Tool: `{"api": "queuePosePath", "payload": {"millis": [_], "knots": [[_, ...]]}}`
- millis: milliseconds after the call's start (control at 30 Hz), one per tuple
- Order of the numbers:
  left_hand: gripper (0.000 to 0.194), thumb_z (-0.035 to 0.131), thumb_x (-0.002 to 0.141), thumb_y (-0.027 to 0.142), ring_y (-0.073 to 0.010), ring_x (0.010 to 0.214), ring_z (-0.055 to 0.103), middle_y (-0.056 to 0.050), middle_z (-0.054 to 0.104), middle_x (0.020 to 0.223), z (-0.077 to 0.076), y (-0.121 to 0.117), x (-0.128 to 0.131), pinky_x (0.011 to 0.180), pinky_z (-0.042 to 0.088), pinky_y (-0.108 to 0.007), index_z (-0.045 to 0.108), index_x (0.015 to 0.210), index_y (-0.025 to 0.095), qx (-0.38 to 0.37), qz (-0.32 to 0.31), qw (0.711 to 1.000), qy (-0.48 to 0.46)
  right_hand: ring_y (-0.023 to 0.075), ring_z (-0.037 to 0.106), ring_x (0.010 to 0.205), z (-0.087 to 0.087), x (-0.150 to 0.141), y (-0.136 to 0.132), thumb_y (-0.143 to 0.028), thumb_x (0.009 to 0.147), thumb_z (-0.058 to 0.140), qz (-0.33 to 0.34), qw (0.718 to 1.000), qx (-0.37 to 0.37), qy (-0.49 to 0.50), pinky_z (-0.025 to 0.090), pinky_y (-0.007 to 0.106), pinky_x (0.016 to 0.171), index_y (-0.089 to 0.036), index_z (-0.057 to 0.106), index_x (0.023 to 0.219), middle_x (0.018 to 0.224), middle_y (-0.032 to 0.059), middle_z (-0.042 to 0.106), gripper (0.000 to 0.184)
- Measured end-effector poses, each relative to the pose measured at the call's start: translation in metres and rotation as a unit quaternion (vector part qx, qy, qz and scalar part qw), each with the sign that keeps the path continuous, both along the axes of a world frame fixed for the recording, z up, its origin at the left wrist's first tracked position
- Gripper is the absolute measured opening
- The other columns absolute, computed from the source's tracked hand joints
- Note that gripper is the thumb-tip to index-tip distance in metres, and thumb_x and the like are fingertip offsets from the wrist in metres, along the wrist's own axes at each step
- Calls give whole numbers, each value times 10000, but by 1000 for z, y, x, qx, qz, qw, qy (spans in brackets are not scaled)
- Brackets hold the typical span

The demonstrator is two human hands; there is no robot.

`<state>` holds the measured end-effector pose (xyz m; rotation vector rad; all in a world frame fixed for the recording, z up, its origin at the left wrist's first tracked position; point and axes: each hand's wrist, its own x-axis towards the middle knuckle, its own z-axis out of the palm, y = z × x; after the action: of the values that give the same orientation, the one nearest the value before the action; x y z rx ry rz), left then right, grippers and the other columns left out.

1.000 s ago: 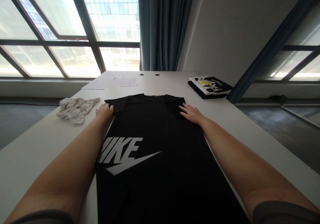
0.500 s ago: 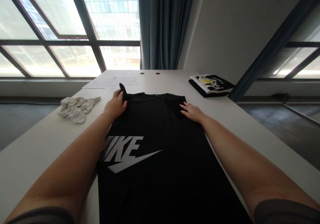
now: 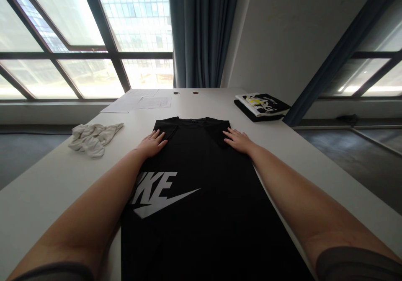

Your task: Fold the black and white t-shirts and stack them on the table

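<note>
Bright daylight pours through a large window (image 3: 141,17) with dark frames (image 3: 114,55), and a gridded building facade shows beyond the glass. Beside it hangs a blue-grey curtain (image 3: 201,34), next to a shadowed, plain wall (image 3: 292,25). Another curtain (image 3: 333,59) slants across the right, near a second window (image 3: 373,78). The white worktop (image 3: 204,105) reaches toward the first curtain, with two round holes near its far edge. The grey floor (image 3: 329,147) catches a dull sheen.

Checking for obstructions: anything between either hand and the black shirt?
Nothing visible: left hand and right hand both rest on the black shirt, near its upper side edges. The crumpled cloth lies left of the left hand, not between.
</note>
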<state>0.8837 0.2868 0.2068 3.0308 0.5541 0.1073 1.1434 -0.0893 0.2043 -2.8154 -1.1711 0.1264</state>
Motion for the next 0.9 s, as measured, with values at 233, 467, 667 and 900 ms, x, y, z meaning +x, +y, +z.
{"api": "queuePosePath", "payload": {"millis": [233,467,667,900], "knots": [[793,303,1054,660,-353,1641,139,-136,157,1775,15,-9,-9,1302,170,-533,292,1697,196,6,27,998,57,366,164,1630,3,-6,-2,-572,1067,389,28,999,13,-42,246,629,1269,-260,473,1625,1770,118,187,645],[830,265,1062,643,-323,1641,157,-170,171,1761,6,-19,-4,1312,163,-499,259,1696,106,7,7,998,60,318,202,1625,-4,-14,15,-585,1080,287,58,998,-15,-19,225,542,1299,-201,316,1696,1758,144,209,726],[820,289,1051,648,-300,1647,141,-131,167,1772,2,-3,19,1321,150,-481,260,1701,149,-12,15,999,35,296,179,1633,-5,12,31,-587,1080,260,46,999,-6,-18,197,551,1304,-234,313,1697,1767,113,195,713],[771,385,1033,635,-311,1632,201,-121,263,1755,5,23,49,1315,182,-459,365,1667,198,-18,10,1000,4,321,196,1628,-3,42,55,-590,1073,264,36,999,3,-13,203,603,1290,-249,322,1693,1764,105,197,710]]}}
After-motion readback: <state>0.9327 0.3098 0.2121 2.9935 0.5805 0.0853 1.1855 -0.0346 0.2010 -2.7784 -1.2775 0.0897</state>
